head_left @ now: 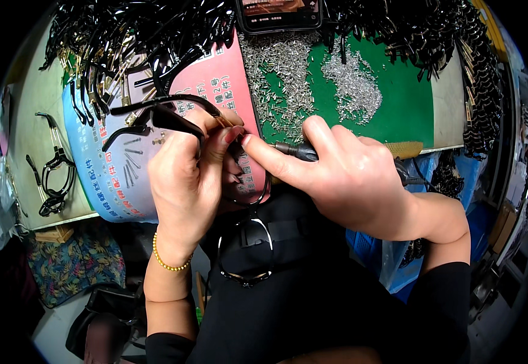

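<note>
At the far left of the pale bench (33,133), a finished pair of black thin-rimmed plastic spectacles (55,176) lies folded flat, set apart from the work, well clear of the hands. Just right of it, a glossy pink-and-blue printed sheet (103,182) covers the bench edge, giving a smooth surface for a few loose dark slender pins (132,164). Above it, at the far edge, a tangled heap of black and brass-coloured temple arms (112,36) sits within reach. The left hand (185,182), a gold bead bracelet (167,262) on its wrist, pinches a black glossy spectacle frame (161,118) near its hinge, fingers closed narrowly round it, holding it raised over the sheet so the hinge faces the tool. The right hand (349,176) grips a dark slim cylindrical screwdriver (297,151) between thumb and forefinger, fingers tight on the barrel, its tip brought to the hinge beside the left fingertips. Beyond, on the green felt mat (409,109), lie heaps of tiny shiny silver metal screws (312,79), the nap probably keeping them from rolling. A dark phone (279,13) rests at the far edge, and more black frame parts (458,60) pile at the far right.
</note>
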The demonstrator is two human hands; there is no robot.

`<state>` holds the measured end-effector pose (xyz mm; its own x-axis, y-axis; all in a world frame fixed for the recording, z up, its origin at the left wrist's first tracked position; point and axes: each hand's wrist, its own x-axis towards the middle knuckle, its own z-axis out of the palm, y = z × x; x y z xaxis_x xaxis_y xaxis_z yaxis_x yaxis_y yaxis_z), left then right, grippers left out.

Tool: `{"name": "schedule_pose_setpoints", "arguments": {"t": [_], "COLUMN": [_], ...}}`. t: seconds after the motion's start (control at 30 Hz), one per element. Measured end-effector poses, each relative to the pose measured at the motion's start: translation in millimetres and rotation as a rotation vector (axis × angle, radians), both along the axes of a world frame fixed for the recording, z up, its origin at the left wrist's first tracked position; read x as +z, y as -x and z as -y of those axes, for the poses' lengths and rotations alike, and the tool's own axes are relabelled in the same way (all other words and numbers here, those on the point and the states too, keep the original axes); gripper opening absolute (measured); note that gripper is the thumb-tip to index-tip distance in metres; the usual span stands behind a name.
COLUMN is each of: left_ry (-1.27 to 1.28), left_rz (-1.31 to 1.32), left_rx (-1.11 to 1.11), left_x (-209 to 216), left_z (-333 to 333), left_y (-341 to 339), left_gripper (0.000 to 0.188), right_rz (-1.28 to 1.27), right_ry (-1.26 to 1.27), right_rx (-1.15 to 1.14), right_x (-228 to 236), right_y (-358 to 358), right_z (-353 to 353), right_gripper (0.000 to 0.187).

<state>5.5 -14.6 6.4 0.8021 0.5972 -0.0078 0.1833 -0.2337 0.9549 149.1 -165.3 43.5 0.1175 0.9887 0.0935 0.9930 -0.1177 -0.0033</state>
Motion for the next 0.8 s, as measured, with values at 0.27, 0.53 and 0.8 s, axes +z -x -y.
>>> {"name": "schedule_pose_setpoints", "arguments": {"t": [0.27,0.53,0.8], "left_ry": [0.033,0.096,-0.296], "left_rz": [-0.003,-0.016,0.370], "left_rx": [0.045,0.077,0.449], "left_x": [-2,3,13], "left_z": [1,0,-28], "left_y": [-2,-6,-36], "left_gripper": [0.011,0.013,0.029], "right_rz": [0.127,-0.091,-0.220], "right_ry": [-0.038,0.023,0.167], "right_rx": [0.153,0.093,-0.019], "right_x": [0,2,20], "right_y": [-20,-22,-25], "right_z": [-10,-10,29], "right_gripper": [0.042,0.035,0.049]}}
